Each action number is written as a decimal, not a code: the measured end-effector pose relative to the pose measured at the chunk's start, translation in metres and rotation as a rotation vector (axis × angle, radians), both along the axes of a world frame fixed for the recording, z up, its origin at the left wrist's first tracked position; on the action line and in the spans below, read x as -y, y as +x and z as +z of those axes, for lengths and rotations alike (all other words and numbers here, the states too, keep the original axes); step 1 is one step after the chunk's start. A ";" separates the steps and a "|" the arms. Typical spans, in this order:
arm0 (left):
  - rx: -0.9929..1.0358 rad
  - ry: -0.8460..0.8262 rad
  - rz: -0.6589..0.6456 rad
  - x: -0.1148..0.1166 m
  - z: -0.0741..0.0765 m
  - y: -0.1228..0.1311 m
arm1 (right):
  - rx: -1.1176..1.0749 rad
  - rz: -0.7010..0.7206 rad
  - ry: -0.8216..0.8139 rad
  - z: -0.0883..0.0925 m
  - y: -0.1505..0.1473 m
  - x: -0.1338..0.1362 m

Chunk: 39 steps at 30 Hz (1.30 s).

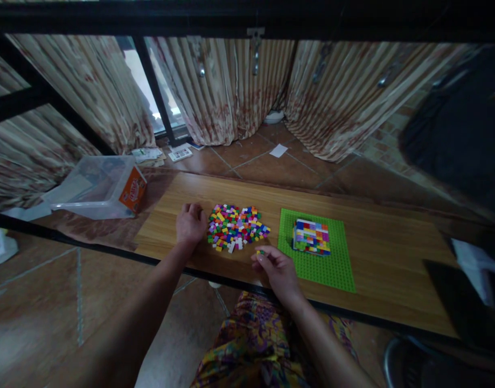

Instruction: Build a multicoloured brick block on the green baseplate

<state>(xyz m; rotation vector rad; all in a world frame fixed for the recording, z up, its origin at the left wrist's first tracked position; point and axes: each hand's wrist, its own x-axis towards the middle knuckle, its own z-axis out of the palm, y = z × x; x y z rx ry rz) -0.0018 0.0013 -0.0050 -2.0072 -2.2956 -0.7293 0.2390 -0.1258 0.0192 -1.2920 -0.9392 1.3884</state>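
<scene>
Right hand (278, 270): grip pinching small bricks (261, 252)
Brick block (312, 237): rightward and beyond; right hand nearer
Left hand (191, 224): beside brick pile (235, 222); cannot tell grip

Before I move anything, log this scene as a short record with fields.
Left hand: beside the left edge of the brick pile; whether it holds anything cannot be told
Right hand: fingertips pinching a small piece, green and yellow showing
Pile: loose, many-coloured, between the hands and the far table edge
Green baseplate: flat on the wooden table, right of the pile
Brick block: multicoloured, on the baseplate
Plastic box: clear, orange label, far left
Background: striped curtains
</scene>
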 end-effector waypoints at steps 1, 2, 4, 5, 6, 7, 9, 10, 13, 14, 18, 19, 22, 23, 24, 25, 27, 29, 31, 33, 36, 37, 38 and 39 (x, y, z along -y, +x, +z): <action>0.000 0.001 0.000 0.000 0.000 0.000 | -0.029 0.006 -0.009 0.000 -0.001 0.000; -0.001 0.001 0.000 0.000 0.000 0.000 | -0.055 0.013 -0.012 0.000 -0.002 0.001; -0.003 0.001 0.001 0.000 -0.001 -0.001 | -0.088 0.027 -0.011 0.001 -0.002 0.001; -0.003 0.000 0.002 0.000 -0.001 -0.001 | -0.095 0.033 -0.009 0.001 -0.002 0.001; -0.003 -0.001 0.004 0.000 -0.001 -0.001 | -0.097 0.037 -0.008 0.002 -0.002 0.001; -0.001 -0.003 0.005 0.000 -0.001 -0.001 | -0.095 0.038 -0.008 0.003 -0.002 0.001; -0.001 -0.007 0.003 -0.001 -0.001 -0.001 | -0.084 0.039 -0.014 0.004 -0.002 0.000; -0.002 -0.007 0.001 -0.001 -0.001 -0.001 | -0.081 0.037 -0.016 0.004 -0.002 0.000; -0.010 -0.004 -0.007 -0.001 -0.001 -0.002 | -0.096 0.027 -0.010 0.003 -0.002 -0.001; -0.012 -0.004 -0.009 -0.001 -0.001 -0.002 | -0.105 0.017 -0.002 0.002 -0.002 -0.001; -0.013 -0.009 -0.016 -0.001 -0.001 -0.003 | -0.131 -0.056 0.014 0.000 -0.003 0.000; -0.012 -0.009 -0.019 -0.001 -0.002 -0.003 | -0.133 -0.074 0.011 -0.001 -0.003 0.000; -0.008 -0.009 -0.024 -0.001 -0.001 -0.003 | -0.126 -0.117 -0.008 -0.002 -0.004 0.000; -0.007 -0.009 -0.024 -0.001 -0.001 -0.003 | -0.125 -0.133 -0.012 -0.002 -0.004 -0.001; -0.007 -0.008 -0.021 -0.001 0.000 -0.002 | -0.126 -0.148 -0.016 -0.003 -0.005 -0.001; -0.006 -0.007 -0.017 -0.001 0.000 -0.002 | -0.128 -0.161 -0.020 -0.004 -0.005 -0.002; -0.004 -0.005 -0.010 -0.001 0.001 -0.001 | -0.134 -0.183 -0.032 -0.006 -0.006 -0.003; -0.001 -0.005 -0.010 0.000 0.001 -0.001 | -0.136 -0.203 -0.043 -0.007 -0.007 -0.004; 0.001 -0.008 -0.013 0.000 0.000 -0.001 | -0.137 -0.216 -0.055 -0.009 -0.008 -0.005; 0.002 -0.010 -0.011 -0.001 0.000 -0.002 | -0.137 -0.214 -0.080 -0.009 -0.008 -0.007; 0.001 -0.011 -0.011 0.000 0.000 -0.001 | -0.128 -0.178 -0.137 -0.009 -0.009 -0.011; 0.000 -0.011 -0.011 0.000 0.000 -0.001 | -0.120 -0.165 -0.154 -0.009 -0.009 -0.013; -0.001 -0.012 -0.010 0.000 0.001 -0.001 | -0.111 -0.153 -0.167 -0.008 -0.009 -0.015; 0.000 -0.012 -0.008 0.000 0.001 -0.001 | -0.102 -0.142 -0.177 -0.008 -0.009 -0.016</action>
